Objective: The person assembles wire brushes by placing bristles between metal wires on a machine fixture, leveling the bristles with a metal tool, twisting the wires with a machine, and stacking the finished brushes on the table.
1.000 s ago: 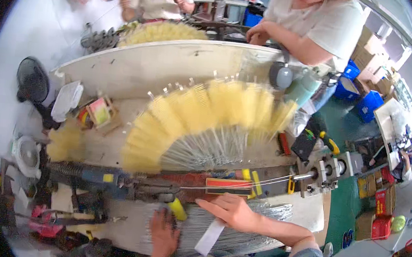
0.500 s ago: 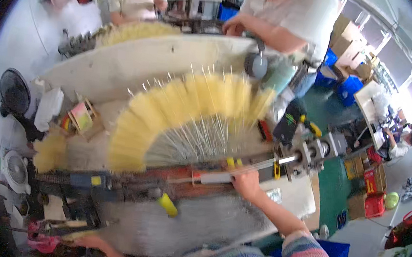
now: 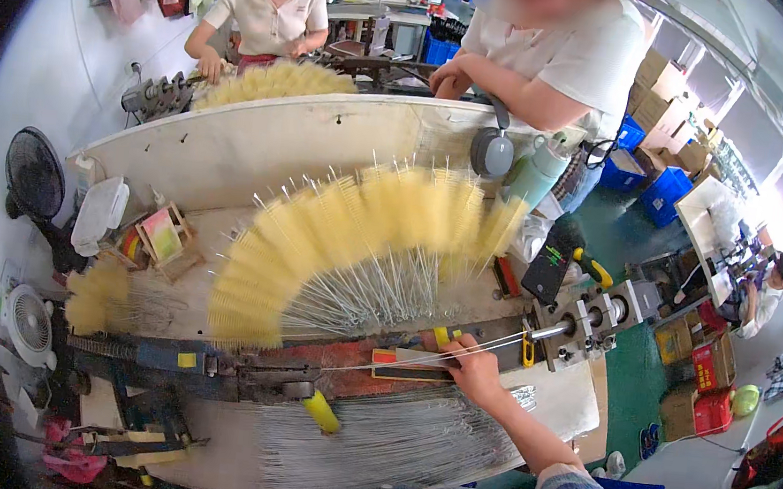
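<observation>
My right hand (image 3: 475,370) is closed, fingertips pinched on a pair of thin metal wires (image 3: 506,342). The wires run from a clamp on the left part of the machine (image 3: 289,373) to a round metal chuck (image 3: 555,330) on the right. Just left of the fingers, under the wires, lies a shallow tray (image 3: 384,368) with a red and yellow edge. My left hand is out of view. Beyond the machine, yellow bristle brushes (image 3: 319,214) with wire stems lie fanned out in an arc. Many loose wires (image 3: 373,441) are spread on the near side.
A low board (image 3: 260,142) divides the bench from two people behind it. Headphones (image 3: 492,150) hang on it, beside a pale green bottle (image 3: 538,169). A phone (image 3: 552,265) lies near yellow-handled pliers (image 3: 594,267). Two fans (image 3: 27,327) stand at left; a yellow-green handle (image 3: 322,412) juts out nearby.
My left hand, earlier at the lower left by the wooden-handled lever, has left the view. My right hand stays near the same place on the wires. The view has shifted slightly and sharpened.
</observation>
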`<act>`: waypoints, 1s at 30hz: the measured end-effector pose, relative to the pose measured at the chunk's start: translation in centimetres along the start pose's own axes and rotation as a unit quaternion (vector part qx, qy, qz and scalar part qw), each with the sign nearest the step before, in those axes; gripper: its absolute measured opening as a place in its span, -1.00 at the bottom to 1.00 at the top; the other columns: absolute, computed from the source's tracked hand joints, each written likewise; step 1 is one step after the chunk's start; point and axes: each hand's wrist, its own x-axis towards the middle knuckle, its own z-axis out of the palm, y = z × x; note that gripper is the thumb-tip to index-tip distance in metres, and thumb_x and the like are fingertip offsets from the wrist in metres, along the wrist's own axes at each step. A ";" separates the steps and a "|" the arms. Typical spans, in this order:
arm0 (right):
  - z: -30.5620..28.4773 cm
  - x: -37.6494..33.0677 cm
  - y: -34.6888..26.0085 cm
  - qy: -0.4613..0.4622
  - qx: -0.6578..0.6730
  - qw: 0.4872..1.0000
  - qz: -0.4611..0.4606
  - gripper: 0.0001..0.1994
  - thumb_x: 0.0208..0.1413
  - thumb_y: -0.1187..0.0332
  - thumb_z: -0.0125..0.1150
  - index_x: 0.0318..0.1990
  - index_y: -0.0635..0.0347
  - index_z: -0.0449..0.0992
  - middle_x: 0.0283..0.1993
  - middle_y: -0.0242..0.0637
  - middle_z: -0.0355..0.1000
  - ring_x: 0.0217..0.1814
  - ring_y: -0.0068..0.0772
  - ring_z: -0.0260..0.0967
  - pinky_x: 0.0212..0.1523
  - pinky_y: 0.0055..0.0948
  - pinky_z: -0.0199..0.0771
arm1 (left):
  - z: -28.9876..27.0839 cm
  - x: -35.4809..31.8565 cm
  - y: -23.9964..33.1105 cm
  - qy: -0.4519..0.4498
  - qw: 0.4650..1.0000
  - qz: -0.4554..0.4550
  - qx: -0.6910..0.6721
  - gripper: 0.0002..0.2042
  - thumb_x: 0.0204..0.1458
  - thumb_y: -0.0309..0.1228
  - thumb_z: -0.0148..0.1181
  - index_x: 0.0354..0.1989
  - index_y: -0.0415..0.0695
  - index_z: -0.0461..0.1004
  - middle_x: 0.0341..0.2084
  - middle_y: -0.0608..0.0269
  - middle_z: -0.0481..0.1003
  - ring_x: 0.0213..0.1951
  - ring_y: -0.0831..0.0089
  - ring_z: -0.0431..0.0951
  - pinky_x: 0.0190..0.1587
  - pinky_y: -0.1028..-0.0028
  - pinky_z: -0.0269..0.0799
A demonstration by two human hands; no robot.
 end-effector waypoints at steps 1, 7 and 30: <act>-0.3 -0.1 0.5 -0.004 -0.006 1.000 0.007 -0.64 -0.26 0.41 0.25 -0.18 0.01 0.40 -0.27 -0.26 0.31 -0.41 -0.10 0.38 -0.47 -0.20 0.41 | -5.4 1.5 -1.5 -0.049 0.983 0.017 -0.176 -0.66 0.17 -0.31 -0.21 0.03 -0.21 0.30 -0.08 0.07 0.39 -0.13 0.21 0.44 -0.03 0.30 0.32; -2.1 0.0 0.8 -0.029 -0.015 0.999 -0.038 -0.76 -0.17 0.41 0.15 -0.25 0.06 0.39 -0.29 -0.24 0.33 -0.39 -0.04 0.36 -0.46 -0.19 0.39 | -16.3 4.7 -2.8 -0.539 0.128 -0.084 -0.828 -0.73 0.10 -0.21 -0.04 -0.20 -0.17 0.37 -0.60 0.31 0.38 -0.60 0.50 0.36 -0.60 0.58 0.27; -10.6 7.6 -1.6 -0.184 0.174 0.967 -0.034 -0.84 0.01 0.33 0.11 -0.36 0.24 0.40 -0.47 -0.07 0.37 -0.42 -0.01 0.34 -0.42 -0.30 0.33 | -49.9 14.5 -13.3 -0.601 -0.364 0.428 -0.569 -0.77 0.14 -0.25 -0.12 -0.44 -0.12 0.33 -0.74 0.36 0.24 -0.74 0.47 0.20 -0.67 0.49 0.10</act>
